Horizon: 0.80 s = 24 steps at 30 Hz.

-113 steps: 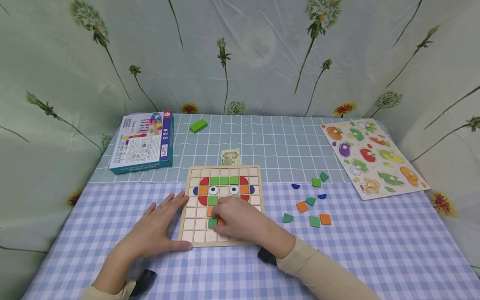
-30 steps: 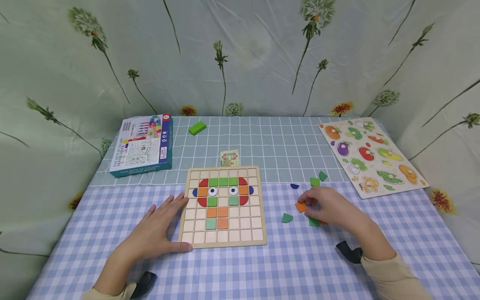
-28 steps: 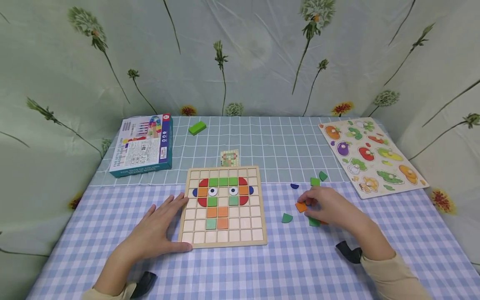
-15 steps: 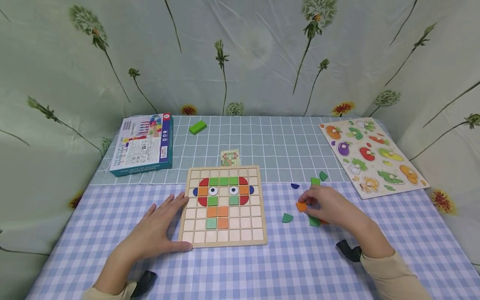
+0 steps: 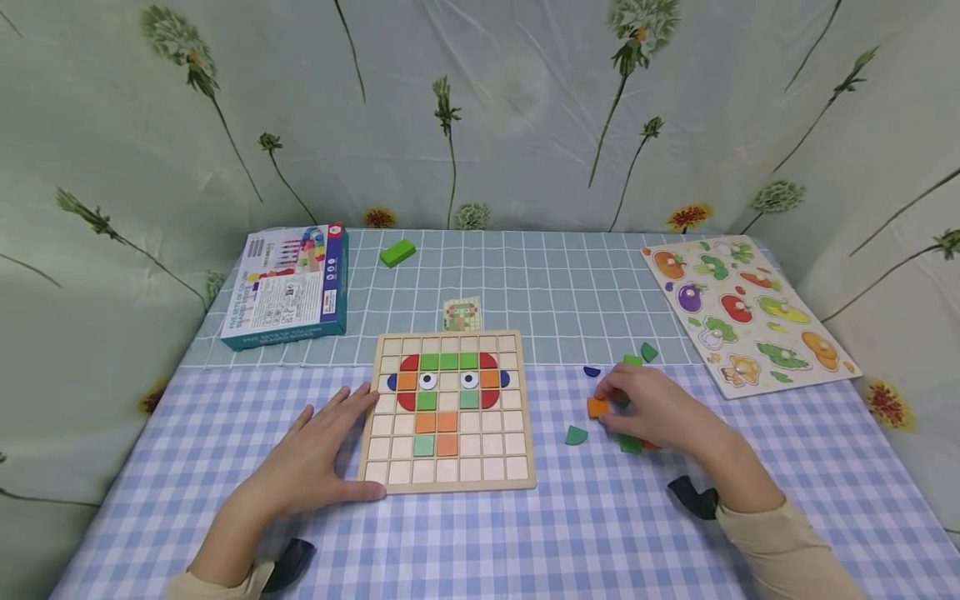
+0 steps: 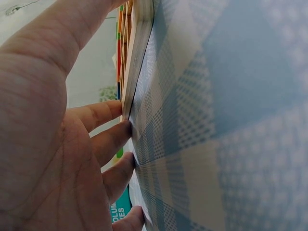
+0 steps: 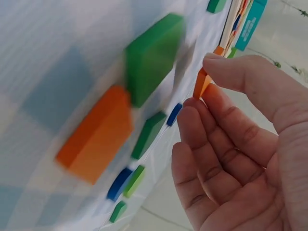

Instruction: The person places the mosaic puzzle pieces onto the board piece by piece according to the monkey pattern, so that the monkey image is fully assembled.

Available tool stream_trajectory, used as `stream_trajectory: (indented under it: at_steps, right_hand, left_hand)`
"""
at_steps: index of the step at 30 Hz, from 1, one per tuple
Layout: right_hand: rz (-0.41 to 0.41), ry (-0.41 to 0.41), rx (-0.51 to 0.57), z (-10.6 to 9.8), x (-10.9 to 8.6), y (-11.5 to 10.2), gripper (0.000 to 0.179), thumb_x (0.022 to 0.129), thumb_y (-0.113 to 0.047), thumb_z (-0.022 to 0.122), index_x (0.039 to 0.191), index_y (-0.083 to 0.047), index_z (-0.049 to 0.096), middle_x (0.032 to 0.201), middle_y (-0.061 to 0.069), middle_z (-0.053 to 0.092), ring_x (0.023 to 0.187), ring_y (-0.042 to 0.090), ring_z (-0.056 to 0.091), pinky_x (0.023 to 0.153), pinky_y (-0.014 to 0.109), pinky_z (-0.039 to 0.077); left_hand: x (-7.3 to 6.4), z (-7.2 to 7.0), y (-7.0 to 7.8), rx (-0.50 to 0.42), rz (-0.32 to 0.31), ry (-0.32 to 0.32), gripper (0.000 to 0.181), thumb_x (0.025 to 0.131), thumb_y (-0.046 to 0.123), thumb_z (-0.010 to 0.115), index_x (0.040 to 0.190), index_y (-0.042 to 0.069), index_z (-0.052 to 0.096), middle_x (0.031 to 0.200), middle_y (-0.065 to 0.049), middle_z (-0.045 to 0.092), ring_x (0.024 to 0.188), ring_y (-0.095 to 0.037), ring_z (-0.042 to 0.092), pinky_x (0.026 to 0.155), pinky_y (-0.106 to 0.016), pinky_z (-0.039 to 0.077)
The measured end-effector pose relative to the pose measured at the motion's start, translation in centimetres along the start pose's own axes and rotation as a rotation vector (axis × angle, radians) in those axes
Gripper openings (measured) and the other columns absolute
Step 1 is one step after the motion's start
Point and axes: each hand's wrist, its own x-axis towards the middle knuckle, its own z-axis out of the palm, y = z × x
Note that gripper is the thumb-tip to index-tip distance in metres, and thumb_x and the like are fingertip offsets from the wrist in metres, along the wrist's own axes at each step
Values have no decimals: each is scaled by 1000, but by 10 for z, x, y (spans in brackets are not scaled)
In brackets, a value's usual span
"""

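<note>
My left hand (image 5: 307, 461) has its fingers spread along the left edge of the wooden grid board (image 5: 492, 447), thumb at the near corner; the left wrist view shows fingertips touching the board's side. Colored tiles on the board form a face: red corners, green and orange squares, two eye tiles (image 5: 427, 380), blue half-rounds at the sides. Below the face lie three orange or green squares and one more. To the right, my right hand (image 5: 660, 410) pinches an orange square tile (image 7: 202, 84) between thumb and fingers, tilted up off the cloth in the right wrist view.
Loose pieces lie around my right hand: a green quarter-round (image 5: 576, 435), a blue half-round (image 5: 592, 372), a green square (image 7: 154, 57) and an orange square (image 7: 98, 137). Behind stand a pattern card (image 5: 462, 314), green block (image 5: 397, 252), boxed set (image 5: 285, 287) and vegetable puzzle (image 5: 750, 312).
My right hand has left the board, where an orange square now lies uncovered, and moved right to the loose pieces. It now pinches another orange square, tilted and shifted slightly left. My left hand stays put.
</note>
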Motion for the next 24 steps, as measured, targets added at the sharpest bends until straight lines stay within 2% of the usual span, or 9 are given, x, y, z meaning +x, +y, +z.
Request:
stream_trajectory:
  at_steps: [8, 14, 19, 24]
  right_hand:
    - [-77, 27, 49, 8, 10, -24, 19, 87, -11, 85, 104, -11, 77, 97, -5, 72, 89, 10, 64, 82, 31, 61]
    - [-181, 42, 53, 22, 18, -47, 17, 88, -13, 85, 104, -10, 79, 97, -5, 72, 87, 8, 66, 79, 26, 60]
    - [-268, 31, 51, 33, 25, -65, 16, 90, -15, 84, 105, -9, 79, 98, -5, 72, 84, 8, 62, 76, 23, 57]
    - [-315, 11, 61, 41, 31, -82, 17, 90, -17, 85, 104, -9, 79, 101, -3, 73, 86, 8, 63, 80, 24, 59]
  left_hand:
    - [1, 0, 1, 9, -9, -6, 127, 68, 77, 88, 168, 19, 36, 176, -11, 35, 163, -44, 30, 123, -82, 20]
    - [1, 1, 1, 3, -17, -9, 126, 68, 76, 88, 168, 19, 36, 176, -11, 35, 163, -43, 29, 124, -81, 19]
    - [1, 1, 1, 0, -14, -10, 127, 68, 77, 88, 168, 19, 36, 176, -10, 35, 163, -44, 29, 123, -82, 19]
    - [1, 0, 1, 2, -16, -10, 126, 68, 75, 89, 168, 18, 36, 176, -11, 35, 163, -43, 29, 124, -81, 19]
